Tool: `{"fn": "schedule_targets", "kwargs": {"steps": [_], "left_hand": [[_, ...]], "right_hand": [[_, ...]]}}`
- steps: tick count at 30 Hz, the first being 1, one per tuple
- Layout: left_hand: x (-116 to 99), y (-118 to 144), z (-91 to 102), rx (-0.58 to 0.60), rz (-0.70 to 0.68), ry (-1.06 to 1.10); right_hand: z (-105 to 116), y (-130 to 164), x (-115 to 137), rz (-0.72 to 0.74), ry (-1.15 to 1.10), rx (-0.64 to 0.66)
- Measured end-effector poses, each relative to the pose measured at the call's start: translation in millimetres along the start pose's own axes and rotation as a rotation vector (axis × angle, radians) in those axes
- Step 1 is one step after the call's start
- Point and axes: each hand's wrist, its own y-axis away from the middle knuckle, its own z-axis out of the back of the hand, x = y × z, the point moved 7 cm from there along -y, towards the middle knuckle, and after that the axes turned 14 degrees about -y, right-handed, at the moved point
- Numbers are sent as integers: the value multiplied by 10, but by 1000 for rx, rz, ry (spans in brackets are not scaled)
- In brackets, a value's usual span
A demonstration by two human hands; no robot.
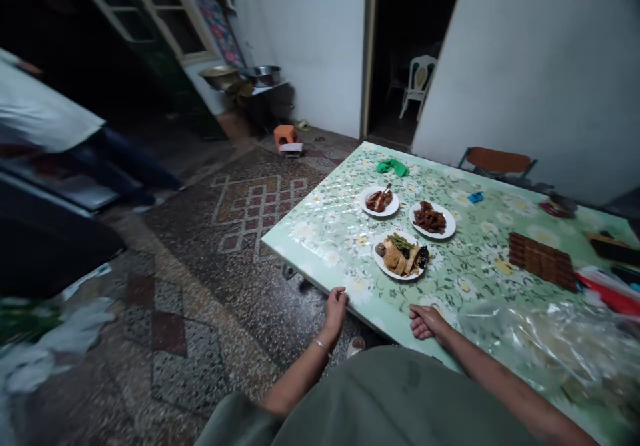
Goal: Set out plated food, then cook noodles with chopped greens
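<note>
The left hand (335, 307) grips the near edge of the table (320, 236), fingers curled over the top and thumb hidden below. The right hand (426, 321) lies on the same edge at 3 o'clock from it, fingers bent and loose, pinching nothing. Both hands touch only the table.

Three plates sit at 12 o'clock from the hands. The near plate (401, 255) has mixed food, hard to tell what. The left plate (379, 201) and right plate (433, 219) hold brown pieces.

A green cloth (393, 166) lies at the far edge. A brown mat (541, 259) is at 2 o'clock. A clear bag (555, 343) at 3 o'clock is blurry, and what is in it cannot be made out. Things at the right end are cut off.

A person (45, 126) at 9 o'clock is blurred and cut off. A white chair (418, 83) stands in the dark doorway.
</note>
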Motion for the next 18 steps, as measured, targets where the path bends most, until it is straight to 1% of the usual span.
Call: {"fn": "schedule_targets", "kwargs": {"steps": [2,3,6,8,11,13,14,16,18], "left_hand": [[-68,185,40,-23,-141,-167],[-121,280,24,-17,-221,-266],[-276,521,-148,68,-408,-512],[-353,615,-298,132,-445,-604],[-439,706,-483,169,-417,-607],[-430,774,-543,158,-350,-485],[-385,817,-548,145,-297,-406],[-211,935,-501,104,-162,-272],[37,1108,-369,42,-24,-202]], "right_hand": [[6,-10,-12,13,14,12],[10,-13,-15,25,22,17],[15,-2,-16,72,33,48],[11,24,-13,103,32,82],[18,80,5,154,30,120],[37,114,17,184,29,125],[45,127,21,196,30,128],[56,143,23,220,33,148],[65,147,17,236,34,172]]}}
